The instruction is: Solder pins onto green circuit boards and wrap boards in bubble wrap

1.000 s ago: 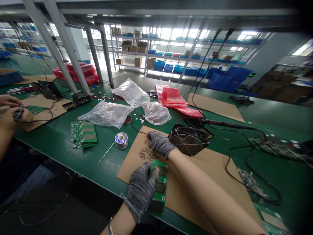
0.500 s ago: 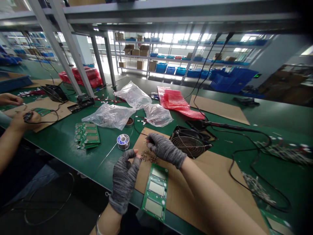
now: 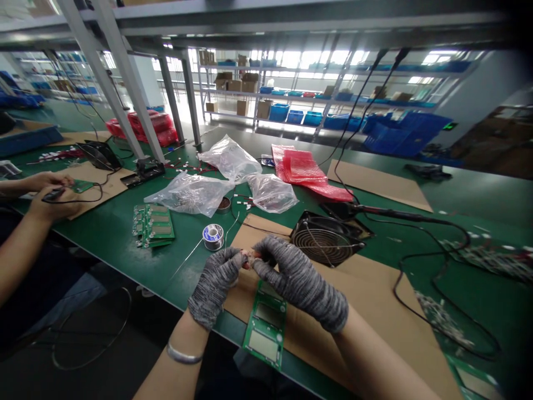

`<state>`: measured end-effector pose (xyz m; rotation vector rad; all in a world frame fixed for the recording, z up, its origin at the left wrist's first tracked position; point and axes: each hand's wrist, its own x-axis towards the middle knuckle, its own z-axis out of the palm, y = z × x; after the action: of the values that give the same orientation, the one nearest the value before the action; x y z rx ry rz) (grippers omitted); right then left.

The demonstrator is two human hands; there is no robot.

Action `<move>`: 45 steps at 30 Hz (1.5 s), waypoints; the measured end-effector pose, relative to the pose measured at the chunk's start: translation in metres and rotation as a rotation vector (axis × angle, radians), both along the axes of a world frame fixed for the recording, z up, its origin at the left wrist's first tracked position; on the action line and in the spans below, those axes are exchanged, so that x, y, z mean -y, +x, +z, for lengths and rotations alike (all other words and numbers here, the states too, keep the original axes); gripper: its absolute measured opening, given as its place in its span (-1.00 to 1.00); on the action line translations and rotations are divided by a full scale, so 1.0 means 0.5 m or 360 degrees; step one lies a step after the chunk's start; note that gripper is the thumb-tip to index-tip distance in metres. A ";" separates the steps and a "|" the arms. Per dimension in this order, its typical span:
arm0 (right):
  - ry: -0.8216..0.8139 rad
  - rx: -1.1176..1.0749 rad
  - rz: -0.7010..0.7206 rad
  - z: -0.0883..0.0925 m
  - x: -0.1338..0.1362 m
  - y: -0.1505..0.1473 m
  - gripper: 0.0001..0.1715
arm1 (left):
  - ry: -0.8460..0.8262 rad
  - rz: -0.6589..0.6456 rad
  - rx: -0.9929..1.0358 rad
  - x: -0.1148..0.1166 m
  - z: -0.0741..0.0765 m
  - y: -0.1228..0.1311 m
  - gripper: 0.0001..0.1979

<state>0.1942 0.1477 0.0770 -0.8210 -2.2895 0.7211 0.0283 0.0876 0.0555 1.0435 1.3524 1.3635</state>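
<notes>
Both my hands wear grey knit gloves and meet fingertip to fingertip above a cardboard sheet (image 3: 375, 300). My left hand (image 3: 216, 283) and my right hand (image 3: 297, 280) each pinch something very small where the tips touch. It is too small to name. A green circuit board (image 3: 266, 330) lies flat on the cardboard just below my hands, touched by neither. The pile of tiny parts seen earlier on the cardboard is hidden behind my hands.
A solder spool (image 3: 212, 236), a stack of green boards (image 3: 154, 225), clear plastic bags (image 3: 191, 194), red bags (image 3: 306, 169), a black fan (image 3: 327, 241) and a soldering iron (image 3: 375, 212) with its cable lie on the green bench. Another person's hands (image 3: 54, 194) work at far left.
My left hand let go of the green board and rose to meet my right hand. My right hand drew back from the pile of small parts toward me.
</notes>
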 end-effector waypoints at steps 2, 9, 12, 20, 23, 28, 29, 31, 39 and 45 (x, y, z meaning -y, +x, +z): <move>-0.0073 -0.0048 -0.0032 -0.001 0.007 0.007 -0.95 | -0.0023 0.0000 0.0004 -0.002 -0.009 -0.001 -0.62; -0.0317 -0.0191 -0.0306 -0.026 -0.013 0.059 -0.89 | 0.0036 0.0135 -0.0409 -0.043 -0.046 0.005 -0.82; -0.0512 -0.0270 -0.0431 -0.042 -0.018 0.089 -0.81 | 0.0012 0.0122 -0.0651 -0.062 -0.064 0.014 -0.87; -0.1102 -0.0582 -0.0650 -0.066 0.085 0.144 -0.70 | -0.0163 0.0289 -0.0939 0.023 -0.051 0.021 -0.69; -0.1262 -0.0656 -0.0630 -0.096 0.131 0.134 -0.71 | -0.0305 0.0150 -0.0816 0.072 -0.052 0.034 -0.66; -0.1388 -0.0891 -0.0635 -0.128 0.161 0.114 -0.72 | -0.0432 -0.0283 -0.0351 0.081 -0.035 0.074 -0.51; -0.1389 -0.0931 -0.0636 -0.130 0.163 0.114 -0.72 | -0.0409 -0.0420 -0.0257 0.076 -0.029 0.083 -0.54; -0.1372 -0.1000 -0.0635 -0.135 0.166 0.120 -0.74 | -0.0318 -0.0606 -0.0177 0.068 -0.017 0.103 -0.66; -0.1242 -0.1251 -0.0843 -0.108 0.197 0.185 -0.80 | -0.0058 -0.0253 -0.0414 0.119 0.005 0.162 -0.78; -0.1146 -0.1206 -0.0869 -0.030 0.231 0.209 -0.83 | 0.0130 0.0040 -0.0618 0.167 0.004 0.172 -0.76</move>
<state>0.2986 0.0323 0.0621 -1.1571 -1.0501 1.3230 0.1143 0.0043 0.0573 1.4031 1.6031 1.2856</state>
